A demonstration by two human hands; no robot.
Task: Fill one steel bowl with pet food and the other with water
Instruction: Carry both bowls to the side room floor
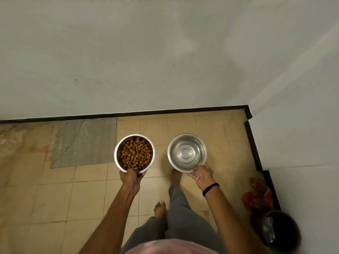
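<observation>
Two steel bowls held above the tiled floor (88, 198), facing a wall corner.
A grey mat (83, 142) lies at 10 o'clock, a dark bucket (280, 233) and a red bag (256, 195) at 4 o'clock. The food bowl (116, 153) brims with brown pet food (135, 153); the water bowl (174, 143) shines, holding clear water (186, 153). Each grip holds a near rim: the left hand (131, 177) has its bowl at 12 o'clock, the right hand (201, 174) at 11 o'clock.

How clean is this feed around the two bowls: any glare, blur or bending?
Head view: dim, warm light, slightly soft overall. Head view: reflections streak the shiny round steel bowl in the right hand, so its water level is unclear. Head view: the wide lens bows the black skirting strip.
</observation>
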